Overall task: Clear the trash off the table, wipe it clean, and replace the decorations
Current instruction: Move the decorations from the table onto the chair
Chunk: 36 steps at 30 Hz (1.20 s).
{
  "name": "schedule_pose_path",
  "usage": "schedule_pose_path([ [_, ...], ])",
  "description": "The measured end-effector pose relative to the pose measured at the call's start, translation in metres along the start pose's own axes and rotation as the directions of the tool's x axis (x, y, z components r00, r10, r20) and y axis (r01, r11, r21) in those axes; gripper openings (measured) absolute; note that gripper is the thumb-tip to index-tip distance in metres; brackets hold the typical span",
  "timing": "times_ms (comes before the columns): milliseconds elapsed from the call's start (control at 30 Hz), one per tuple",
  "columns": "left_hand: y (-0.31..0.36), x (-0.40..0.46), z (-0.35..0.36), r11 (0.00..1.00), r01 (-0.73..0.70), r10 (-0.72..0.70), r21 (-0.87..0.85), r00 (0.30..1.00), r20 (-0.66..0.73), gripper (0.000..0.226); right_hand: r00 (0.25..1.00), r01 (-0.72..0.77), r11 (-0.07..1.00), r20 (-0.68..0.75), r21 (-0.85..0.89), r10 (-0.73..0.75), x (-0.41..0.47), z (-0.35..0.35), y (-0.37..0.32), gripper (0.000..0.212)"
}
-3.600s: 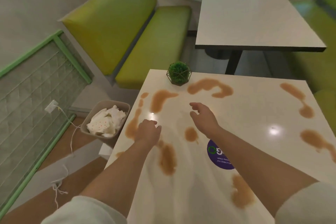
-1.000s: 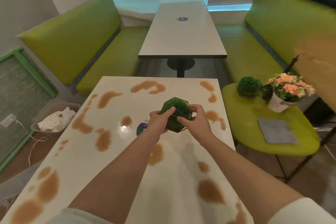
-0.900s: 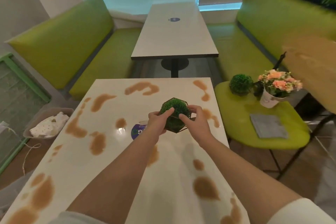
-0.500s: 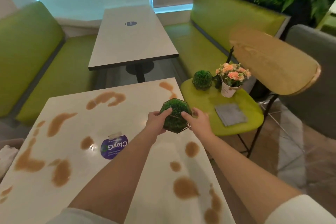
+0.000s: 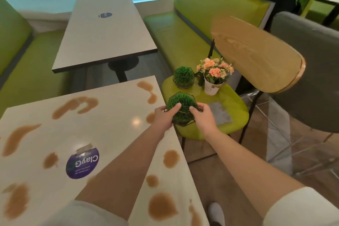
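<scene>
I am seeing the grass ball sitting between my left hand and right hand, just past the right edge of the table, over the chair seat. On that seat a second grass ball is standing behind it, the flower pot sitting just right of that, a flat pad lying nearer me. Another table is standing behind mine.

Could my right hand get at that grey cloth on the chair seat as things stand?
Probably not right away: the right hand and left hand both hold the green ball plant. The grey cloth lies uncovered on the chair seat just beyond, so once freed, likely yes.
</scene>
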State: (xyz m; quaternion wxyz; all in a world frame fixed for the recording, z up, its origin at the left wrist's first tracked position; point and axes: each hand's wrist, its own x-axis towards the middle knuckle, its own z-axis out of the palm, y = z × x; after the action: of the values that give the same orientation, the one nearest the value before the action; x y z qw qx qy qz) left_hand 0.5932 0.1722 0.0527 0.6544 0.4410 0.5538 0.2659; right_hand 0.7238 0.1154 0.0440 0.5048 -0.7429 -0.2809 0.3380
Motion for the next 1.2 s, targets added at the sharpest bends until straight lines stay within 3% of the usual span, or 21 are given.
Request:
schedule_pose_path([
  [167,0.002,0.036,0.031,0.998,-0.036,0.04,0.049,0.996,-0.076,0.095,0.998,-0.014,0.999,0.068,-0.044,0.017,0.055,-0.017,0.008,0.038],
  [367,0.015,0.082,0.069,0.986,-0.051,0.078,0.158,0.983,-0.169,0.082,0.99,-0.007,0.991,0.141,-0.131,0.026,0.122,-0.031,0.016,0.04],
  [633,0.014,0.14,0.106,0.979,-0.02,0.061,0.203,0.979,-0.196,0.079,0.991,0.008,0.987,0.13,-0.16,0.013,0.184,-0.032,0.031,0.04],
  [1000,0.004,0.174,0.127,0.946,-0.012,0.09,0.323,0.97,-0.227,0.074,0.971,0.066,0.964,0.238,-0.256,-0.003,0.214,-0.037,0.045,0.055],
  [1200,-0.001,0.181,0.13,0.921,0.073,0.034,0.383,0.963,-0.266,0.082,0.951,0.119,0.944,0.309,-0.307,-0.019,0.213,-0.039,0.048,0.064],
])
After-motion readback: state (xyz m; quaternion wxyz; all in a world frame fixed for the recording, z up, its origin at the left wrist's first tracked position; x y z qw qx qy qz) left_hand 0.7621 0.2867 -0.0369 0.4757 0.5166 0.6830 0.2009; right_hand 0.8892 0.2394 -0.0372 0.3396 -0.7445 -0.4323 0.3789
